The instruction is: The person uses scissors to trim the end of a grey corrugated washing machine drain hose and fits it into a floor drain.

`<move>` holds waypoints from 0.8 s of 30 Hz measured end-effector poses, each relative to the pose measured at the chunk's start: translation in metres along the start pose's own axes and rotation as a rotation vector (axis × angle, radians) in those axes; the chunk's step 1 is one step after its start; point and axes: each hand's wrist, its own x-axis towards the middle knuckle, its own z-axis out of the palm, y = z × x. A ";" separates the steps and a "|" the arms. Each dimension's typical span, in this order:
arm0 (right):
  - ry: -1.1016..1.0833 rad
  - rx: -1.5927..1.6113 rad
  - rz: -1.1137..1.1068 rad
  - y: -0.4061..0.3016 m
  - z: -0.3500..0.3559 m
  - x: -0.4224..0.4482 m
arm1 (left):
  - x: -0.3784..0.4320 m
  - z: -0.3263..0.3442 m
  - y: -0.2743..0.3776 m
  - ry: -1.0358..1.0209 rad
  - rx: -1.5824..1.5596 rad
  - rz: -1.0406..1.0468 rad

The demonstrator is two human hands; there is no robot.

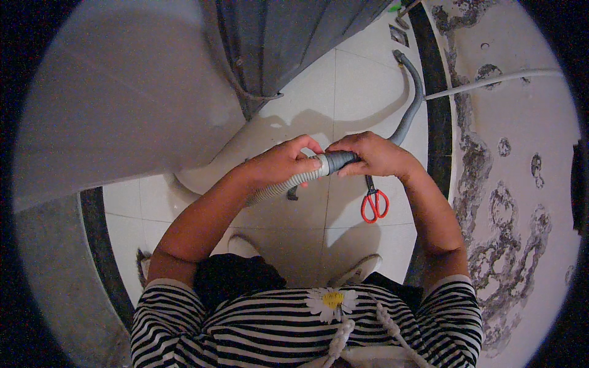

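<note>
My left hand [280,161] grips the end of a pale corrugated hose [285,185], near its light collar [325,164]. Around a dark grey ribbed hose cuff [341,161], my right hand [372,154] is closed. The collar and the cuff meet end to end between my hands. From behind my right hand a smooth grey hose [412,110] curves up along the floor beside the wall. Red-handled scissors [375,207] lie on the tiles below my right hand, their blades partly hidden. A small dark object [292,193] shows beneath the corrugated hose; I cannot tell what it is.
A large grey surface [129,106] fills the upper left, beside a dark grey ribbed panel [294,41]. At right stands a wall with peeling, stained plaster [506,207], crossed by a thin white pipe [492,82]. Small items [399,36] lie at the top right. My shoes [359,269] are on the tiled floor.
</note>
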 end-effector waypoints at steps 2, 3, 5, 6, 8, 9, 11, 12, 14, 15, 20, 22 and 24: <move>0.022 -0.057 -0.015 0.001 -0.001 0.000 | -0.002 -0.002 -0.001 -0.015 -0.054 -0.018; 0.032 -0.086 -0.021 0.001 -0.001 0.000 | -0.005 -0.003 0.001 -0.029 -0.116 -0.036; 0.086 -0.109 -0.049 -0.002 0.001 0.000 | -0.005 -0.005 -0.001 -0.060 -0.172 -0.053; 0.112 -0.120 -0.063 -0.004 0.003 0.000 | -0.002 -0.006 -0.006 -0.077 -0.166 -0.052; 0.123 -0.155 -0.064 -0.007 0.004 -0.001 | 0.000 -0.006 -0.009 -0.107 -0.166 -0.075; 0.129 -0.172 -0.063 -0.008 0.004 -0.002 | 0.000 -0.006 -0.010 -0.121 -0.172 -0.099; 0.109 -0.213 -0.055 -0.012 0.005 -0.004 | 0.002 -0.005 -0.013 -0.154 -0.186 -0.119; 0.099 -0.233 -0.052 -0.013 0.006 -0.004 | 0.003 -0.005 -0.017 -0.173 -0.195 -0.115; 0.091 -0.258 -0.066 -0.014 0.005 -0.004 | 0.006 -0.005 -0.019 -0.192 -0.185 -0.113; 0.088 -0.272 -0.071 -0.014 0.005 -0.003 | 0.007 -0.006 -0.019 -0.192 -0.165 -0.116; 0.052 -0.268 -0.101 -0.011 0.010 -0.001 | 0.009 -0.008 -0.017 -0.241 -0.164 -0.122; 0.051 -0.284 -0.092 -0.011 0.014 0.000 | 0.009 -0.009 -0.020 -0.252 -0.180 -0.135; 0.058 -0.328 -0.054 -0.009 0.019 0.001 | 0.012 -0.010 -0.026 -0.175 -0.143 -0.125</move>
